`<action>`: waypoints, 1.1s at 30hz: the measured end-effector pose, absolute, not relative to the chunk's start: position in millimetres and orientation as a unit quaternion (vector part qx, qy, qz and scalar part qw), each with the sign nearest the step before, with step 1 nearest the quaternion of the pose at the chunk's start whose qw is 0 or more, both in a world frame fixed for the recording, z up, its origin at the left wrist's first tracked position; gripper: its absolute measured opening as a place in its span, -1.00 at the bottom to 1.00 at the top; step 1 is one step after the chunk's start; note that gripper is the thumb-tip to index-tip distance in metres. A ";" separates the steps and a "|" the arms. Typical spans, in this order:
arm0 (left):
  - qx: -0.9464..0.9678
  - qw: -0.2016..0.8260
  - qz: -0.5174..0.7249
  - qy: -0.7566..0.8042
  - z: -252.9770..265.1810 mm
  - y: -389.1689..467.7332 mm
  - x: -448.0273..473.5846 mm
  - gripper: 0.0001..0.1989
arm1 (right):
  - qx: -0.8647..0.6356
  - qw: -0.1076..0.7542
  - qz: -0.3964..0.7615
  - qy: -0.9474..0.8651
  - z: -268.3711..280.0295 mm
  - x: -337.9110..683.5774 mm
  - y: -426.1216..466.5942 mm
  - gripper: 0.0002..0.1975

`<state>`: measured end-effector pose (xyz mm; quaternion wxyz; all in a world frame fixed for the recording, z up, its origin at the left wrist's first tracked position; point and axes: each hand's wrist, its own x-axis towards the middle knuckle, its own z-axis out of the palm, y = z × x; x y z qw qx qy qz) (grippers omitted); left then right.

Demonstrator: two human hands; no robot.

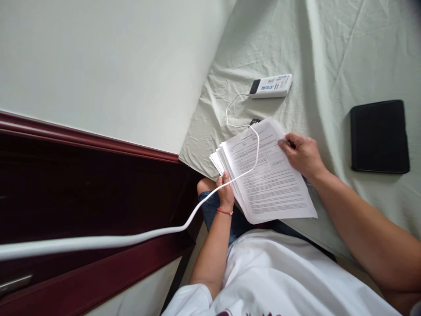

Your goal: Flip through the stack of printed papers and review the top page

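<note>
A stack of printed paper sheets (272,184) is held between my two hands, above the front edge of the cloth-covered table. My left hand (225,191), with a red bracelet at the wrist, grips the stack's left edge, where several sheets fan out. At the upper right edge, my right hand (303,152) pinches the paper between thumb and fingers. Dense text and a heading show on the top sheet. A white cable (210,195) passes in front of the pages and my left hand. Just behind the sheets, a small black object (255,121) is mostly hidden.
A white power bank (271,86) with a dark end lies on the pale green tablecloth (329,66), the cable plugged into it. A black square case (379,137) rests at the right. Dark wooden furniture with a red-brown rail (88,136) borders the left.
</note>
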<state>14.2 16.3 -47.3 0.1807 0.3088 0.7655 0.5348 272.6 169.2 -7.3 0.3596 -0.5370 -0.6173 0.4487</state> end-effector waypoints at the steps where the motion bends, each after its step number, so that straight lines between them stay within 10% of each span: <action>1: 0.309 0.179 0.533 0.767 -47.2 16.1 14.3 -0.51 | -0.537 0.360 0.450 -0.616 -7.3 272.3 169.0 -0.68; 33: 0.319 0.185 0.510 0.777 -50.0 16.2 11.8 -0.64 | -0.579 0.430 0.432 -0.542 -5.5 278.5 171.6 -0.75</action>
